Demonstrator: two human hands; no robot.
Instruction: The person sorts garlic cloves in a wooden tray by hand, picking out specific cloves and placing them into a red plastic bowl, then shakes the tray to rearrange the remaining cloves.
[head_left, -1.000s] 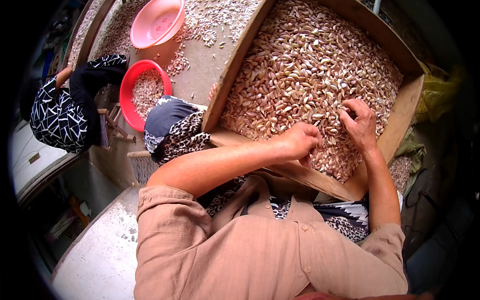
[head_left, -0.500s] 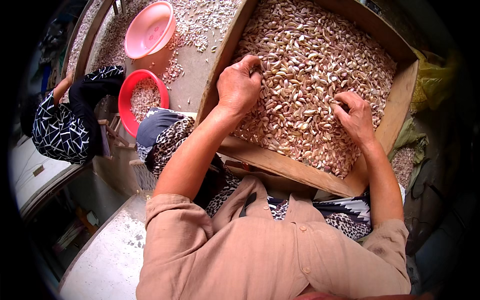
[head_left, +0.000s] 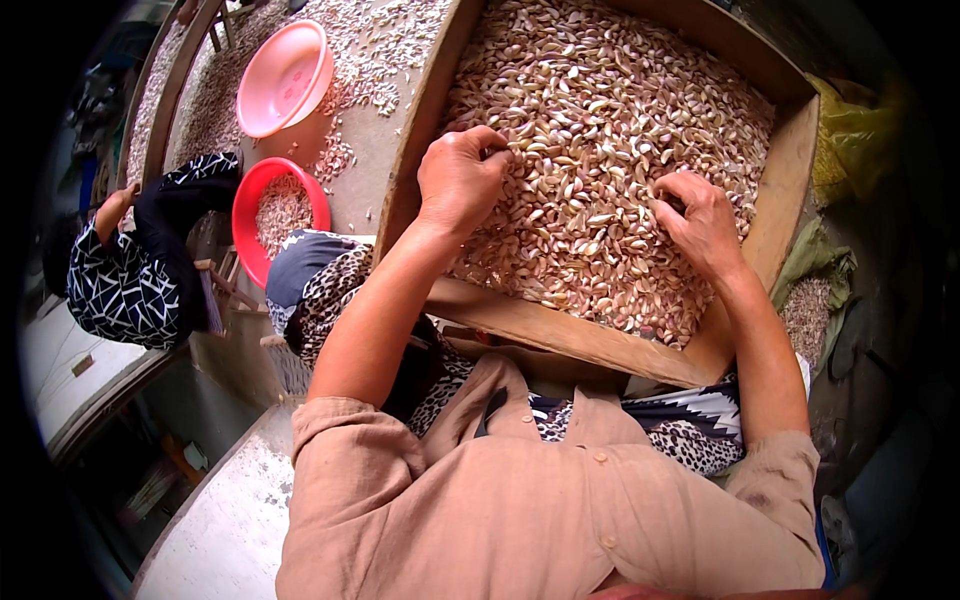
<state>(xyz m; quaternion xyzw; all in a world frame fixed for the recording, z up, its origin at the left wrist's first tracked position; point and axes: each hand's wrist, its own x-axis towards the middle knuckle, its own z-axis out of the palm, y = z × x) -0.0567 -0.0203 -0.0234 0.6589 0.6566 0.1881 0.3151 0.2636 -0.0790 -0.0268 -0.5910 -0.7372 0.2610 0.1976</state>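
A layer of pinkish-white garlic cloves [head_left: 600,150] fills a big wooden tray [head_left: 560,328] in front of me. Over the tray's left part is my left hand [head_left: 462,180], its fingers curled and thumb pressed in against them. On the right side of the heap my right hand [head_left: 698,218] is likewise closed in a pinch, fingertips down by the cloves. Anything between the fingertips of either hand is too small or too hidden to make out.
To the left, a red basin [head_left: 322,205] partly filled with cloves stands below a pink basin [head_left: 285,80]. Loose cloves [head_left: 375,60] lie on the floor there. A person in black-and-white patterned clothes [head_left: 125,290] sits at far left. A yellow bag [head_left: 850,150] lies beyond the tray's right side.
The whole view has shifted slightly, with the tray a little further left. My left hand is slightly lower against the cloves; both hands keep their curled shape.
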